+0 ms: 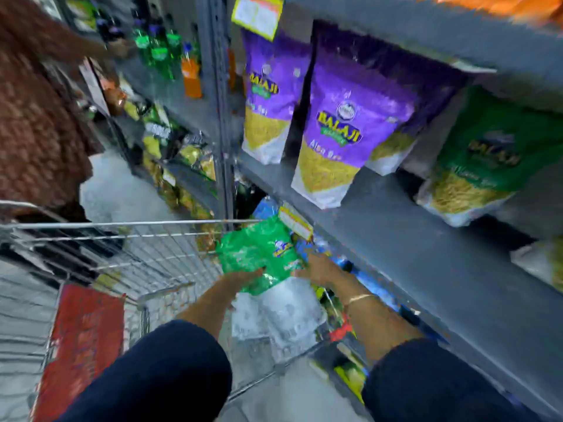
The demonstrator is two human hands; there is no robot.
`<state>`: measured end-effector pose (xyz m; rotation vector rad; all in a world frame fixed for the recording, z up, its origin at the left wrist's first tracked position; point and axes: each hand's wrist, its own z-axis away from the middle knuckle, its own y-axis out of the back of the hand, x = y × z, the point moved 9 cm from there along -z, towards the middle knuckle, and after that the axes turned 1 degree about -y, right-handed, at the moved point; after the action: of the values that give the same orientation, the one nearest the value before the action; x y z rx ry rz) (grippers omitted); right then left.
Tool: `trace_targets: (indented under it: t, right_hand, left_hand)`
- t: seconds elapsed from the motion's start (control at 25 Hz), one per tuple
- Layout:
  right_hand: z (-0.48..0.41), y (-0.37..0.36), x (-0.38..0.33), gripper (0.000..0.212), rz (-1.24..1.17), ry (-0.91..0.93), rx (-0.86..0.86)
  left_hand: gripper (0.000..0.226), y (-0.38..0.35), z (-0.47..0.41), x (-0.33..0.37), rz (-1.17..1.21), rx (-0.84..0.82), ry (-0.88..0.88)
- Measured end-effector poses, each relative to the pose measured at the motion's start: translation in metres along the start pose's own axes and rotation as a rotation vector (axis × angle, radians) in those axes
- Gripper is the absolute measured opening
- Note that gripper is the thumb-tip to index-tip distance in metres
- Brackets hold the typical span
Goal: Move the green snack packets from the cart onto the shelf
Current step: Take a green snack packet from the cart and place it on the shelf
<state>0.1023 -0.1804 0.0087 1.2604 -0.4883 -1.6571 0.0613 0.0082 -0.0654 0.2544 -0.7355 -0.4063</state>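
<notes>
A green snack packet (259, 251) is held over the right end of the wire cart (128, 239), close to the grey shelf (396, 233). My left hand (243, 277) grips its lower edge from beneath. My right hand (318, 268) holds its right side, next to the shelf's front edge. Another green packet (487, 159) stands on the shelf at the right, beside two purple packets (341, 129). The image is blurred by motion.
A red panel (82, 339) sits on the cart's near end. Another person in a brown patterned garment (33, 123) stands at the left and reaches toward bottles (158, 50). A yellow price tag (295, 222) hangs on the shelf edge. Lower shelves hold blue packets (374, 287).
</notes>
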Motion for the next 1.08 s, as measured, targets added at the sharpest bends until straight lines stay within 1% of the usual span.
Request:
trace_targets:
  t: [0.04, 0.08, 0.12, 0.16, 0.2, 0.24, 0.32, 0.4, 0.44, 0.48, 0.56, 0.6, 0.72, 0.8, 0.92, 1.04, 1.08]
  right_hand:
    - [-0.008, -0.019, 0.015, 0.070, -0.066, -0.052, -0.082]
    - [-0.013, -0.031, 0.025, 0.076, -0.085, -0.063, -0.130]
    - [-0.014, -0.041, 0.039, 0.083, -0.090, -0.108, -0.146]
    - [-0.021, -0.053, 0.058, 0.087, -0.101, -0.165, -0.173]
    - [-0.026, -0.061, 0.071, 0.087, -0.154, -0.221, -0.196]
    - [-0.029, -0.068, 0.078, 0.083, -0.218, -0.273, -0.231]
    - [-0.034, -0.077, 0.084, 0.074, -0.273, -0.329, -0.311]
    - [-0.037, -0.081, 0.086, 0.066, -0.242, -0.322, -0.356]
    - [-0.036, -0.080, 0.082, 0.062, -0.258, -0.304, -0.352]
    - [-0.035, -0.080, 0.078, 0.060, -0.293, -0.286, -0.341]
    - [-0.025, -0.076, 0.068, 0.064, -0.343, -0.251, -0.318]
    - [-0.021, -0.074, 0.061, 0.067, -0.348, -0.232, -0.310]
    - [-0.010, -0.063, 0.047, 0.080, -0.308, -0.195, -0.279]
    - [0.001, -0.048, 0.031, 0.090, -0.273, -0.137, -0.252]
    - [0.023, -0.018, 0.006, 0.094, -0.249, -0.052, -0.187]
    - [0.051, 0.030, -0.012, 0.100, -0.285, 0.041, -0.022]
    - [0.058, 0.046, -0.015, 0.098, -0.270, 0.059, 0.019]
  left_hand:
    - [0.081, -0.025, -0.006, -0.019, 0.085, -0.223, 0.115]
    - [0.085, -0.047, -0.006, -0.024, 0.139, -0.405, 0.170]
    - [0.085, -0.064, -0.003, -0.028, 0.124, -0.536, 0.157]
    - [0.070, -0.081, -0.003, -0.030, 0.171, -0.649, 0.165]
    - [0.051, -0.091, -0.007, -0.029, 0.199, -0.669, 0.151]
    - [0.041, -0.096, -0.016, -0.031, 0.254, -0.631, 0.153]
    - [0.039, -0.095, -0.027, -0.033, 0.313, -0.539, 0.156]
    - [0.024, -0.093, -0.030, -0.035, 0.322, -0.527, 0.150]
    - [0.022, -0.092, -0.028, -0.034, 0.308, -0.531, 0.142]
    - [0.027, -0.087, -0.027, -0.034, 0.285, -0.519, 0.135]
    - [0.045, -0.077, -0.019, -0.031, 0.225, -0.475, 0.127]
    - [0.050, -0.071, -0.014, -0.028, 0.200, -0.466, 0.116]
    - [0.051, -0.054, 0.007, -0.019, 0.156, -0.426, 0.079]
    - [0.045, -0.041, 0.025, -0.009, 0.128, -0.385, 0.047]
    - [0.026, -0.023, 0.053, 0.015, 0.077, -0.344, -0.024]
    - [0.007, -0.011, 0.087, 0.052, 0.036, -0.303, -0.099]
    - [0.008, -0.008, 0.097, 0.066, -0.001, -0.297, -0.138]
